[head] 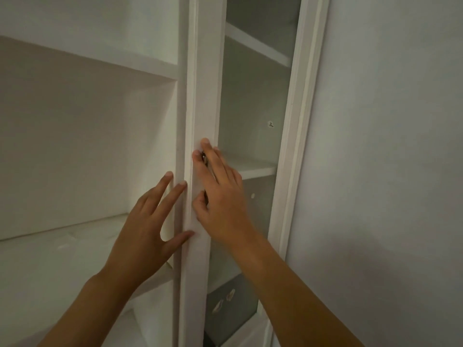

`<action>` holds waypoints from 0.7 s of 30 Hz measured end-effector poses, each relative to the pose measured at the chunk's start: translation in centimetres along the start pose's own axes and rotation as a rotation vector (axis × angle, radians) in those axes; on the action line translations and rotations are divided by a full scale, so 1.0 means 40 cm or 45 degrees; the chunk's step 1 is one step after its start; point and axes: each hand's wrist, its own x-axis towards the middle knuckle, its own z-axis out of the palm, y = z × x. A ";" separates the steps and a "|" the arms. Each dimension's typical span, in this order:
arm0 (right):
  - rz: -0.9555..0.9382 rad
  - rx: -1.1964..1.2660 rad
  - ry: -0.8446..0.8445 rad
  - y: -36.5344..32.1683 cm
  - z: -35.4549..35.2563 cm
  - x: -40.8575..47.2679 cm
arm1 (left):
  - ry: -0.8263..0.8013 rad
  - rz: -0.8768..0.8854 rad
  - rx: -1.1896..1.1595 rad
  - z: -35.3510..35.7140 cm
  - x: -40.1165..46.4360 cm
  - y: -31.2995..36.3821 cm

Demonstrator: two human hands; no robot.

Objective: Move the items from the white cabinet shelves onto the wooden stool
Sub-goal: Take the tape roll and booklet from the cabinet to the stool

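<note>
The tall white cabinet (200, 96) shelves look bare; the stool is hidden; left hand (142, 229) flat, fingers straight, on the frame; right hand (220, 196) pinches a small metal handle (205, 159).

white cabinet (203, 71), white shelves (253, 167), grey box (233, 309), pale grey wall (388, 146).

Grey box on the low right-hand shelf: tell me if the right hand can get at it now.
Probably not: the white cabinet door frame stands in front of the grey box, and the right hand is on the small metal door handle.
</note>
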 end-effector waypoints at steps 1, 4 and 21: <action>0.002 -0.008 -0.001 -0.002 -0.001 -0.002 | 0.003 0.001 -0.017 0.003 -0.003 0.002; 0.013 0.000 0.002 -0.007 -0.002 -0.004 | 0.019 0.040 -0.043 0.012 -0.010 0.011; -0.007 -0.044 0.061 0.032 -0.221 -0.127 | 0.027 0.336 -0.201 0.074 -0.025 0.144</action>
